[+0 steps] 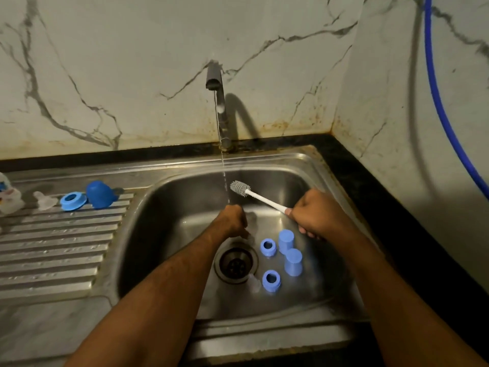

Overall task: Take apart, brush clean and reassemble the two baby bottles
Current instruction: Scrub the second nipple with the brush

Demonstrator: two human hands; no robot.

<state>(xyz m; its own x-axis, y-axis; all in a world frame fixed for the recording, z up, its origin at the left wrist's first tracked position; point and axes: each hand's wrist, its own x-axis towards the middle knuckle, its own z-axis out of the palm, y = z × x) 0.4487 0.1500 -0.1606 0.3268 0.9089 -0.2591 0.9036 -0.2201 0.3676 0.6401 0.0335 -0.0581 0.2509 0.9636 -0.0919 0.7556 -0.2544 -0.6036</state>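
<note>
My right hand (313, 214) grips the white handle of a bottle brush (240, 187), whose grey bristle head points up-left beside the running water. My left hand (232, 221) is a closed fist under the stream; I see nothing in it. In the sink basin (164, 234), right of the drain, stand two blue caps (286, 241) (293, 262) and two blue collar rings (268, 247) (271, 279), with a clear nipple (254, 283) by the nearer ring. On the drainboard (58, 250) lie a blue ring (72, 200), a blue dome cap (100, 194), a clear nipple (45, 201) and a bottle (8, 194) at the left edge.
The faucet (215, 83) stands behind the basin with water falling from it. The drain (236, 262) sits in the basin's middle. A black counter (397, 221) borders the sink on the right. A blue hose (444, 115) hangs along the right wall.
</note>
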